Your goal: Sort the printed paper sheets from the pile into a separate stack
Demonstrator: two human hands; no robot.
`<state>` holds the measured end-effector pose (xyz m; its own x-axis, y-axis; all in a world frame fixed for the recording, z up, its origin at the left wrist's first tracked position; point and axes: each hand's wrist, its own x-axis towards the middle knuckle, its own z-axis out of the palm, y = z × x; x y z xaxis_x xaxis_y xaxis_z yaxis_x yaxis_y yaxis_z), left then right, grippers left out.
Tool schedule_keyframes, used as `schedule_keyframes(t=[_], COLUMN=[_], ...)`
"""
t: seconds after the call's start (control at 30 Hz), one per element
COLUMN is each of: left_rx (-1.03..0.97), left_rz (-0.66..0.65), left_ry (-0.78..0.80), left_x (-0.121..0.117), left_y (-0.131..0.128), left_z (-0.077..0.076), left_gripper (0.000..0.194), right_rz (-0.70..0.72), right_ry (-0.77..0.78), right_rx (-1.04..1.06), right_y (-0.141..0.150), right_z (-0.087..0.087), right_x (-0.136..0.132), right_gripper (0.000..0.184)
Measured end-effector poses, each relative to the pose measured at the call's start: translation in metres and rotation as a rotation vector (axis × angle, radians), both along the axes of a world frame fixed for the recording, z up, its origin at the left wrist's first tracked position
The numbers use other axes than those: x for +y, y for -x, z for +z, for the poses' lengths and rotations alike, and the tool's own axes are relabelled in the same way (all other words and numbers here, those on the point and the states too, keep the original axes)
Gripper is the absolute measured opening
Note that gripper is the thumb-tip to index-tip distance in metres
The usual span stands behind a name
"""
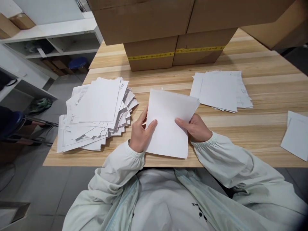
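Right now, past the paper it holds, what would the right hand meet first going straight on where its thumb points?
The right hand would probably meet the left hand, across the paper; depth is unclear.

Before me, between my left hand and right hand, are the sheets of paper, just over the near edge of the tabletop. To their left, at the corner, lies the big paper pile. To their right and farther back sits the smaller paper stack; more papers lie well apart from it, at my far right. Behind all of these, cardboard boxes stand on the tabletop, side by side, with others on top. Beyond the tabletop's left side are a shelf unit and, on the floor, a stool.
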<state>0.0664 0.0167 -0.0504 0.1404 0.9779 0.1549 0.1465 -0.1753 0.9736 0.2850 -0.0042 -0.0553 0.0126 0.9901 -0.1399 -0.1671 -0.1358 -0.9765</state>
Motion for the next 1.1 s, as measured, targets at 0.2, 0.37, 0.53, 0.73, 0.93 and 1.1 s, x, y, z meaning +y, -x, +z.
schedule_keyframes(t=[0.2, 0.37, 0.53, 0.73, 0.93, 1.1], left_rx=[0.116, -0.091, -0.204, -0.278, -0.307, -0.318], left_rz=[0.062, 0.0, 0.041, 0.025, 0.06, 0.029], left_ry=[-0.067, -0.009, 0.13, 0.206, 0.219, 0.213], left_x=[-0.004, -0.002, -0.002, -0.005, -0.006, -0.006], left_y=[0.004, 0.004, 0.005, 0.004, 0.003, 0.002], left_z=[-0.005, -0.007, 0.0, 0.006, 0.006, 0.008], left_gripper=[0.068, 0.071, 0.074, 0.079, 0.079, 0.08], right_rz=[0.007, -0.015, -0.307, -0.381, -0.361, -0.322], right_ry=[0.023, -0.025, -0.277, -0.448, -0.527, -0.531], right_rx=[0.03, -0.035, -0.238, -0.34, -0.253, -0.237], right_y=[0.001, 0.002, 0.0, -0.005, -0.011, -0.015], right_z=[-0.004, -0.004, 0.004, 0.006, 0.002, 0.004], right_x=[-0.001, 0.001, 0.003, 0.006, 0.012, 0.013], right_gripper=[0.045, 0.047, 0.078, 0.066, 0.062, 0.059])
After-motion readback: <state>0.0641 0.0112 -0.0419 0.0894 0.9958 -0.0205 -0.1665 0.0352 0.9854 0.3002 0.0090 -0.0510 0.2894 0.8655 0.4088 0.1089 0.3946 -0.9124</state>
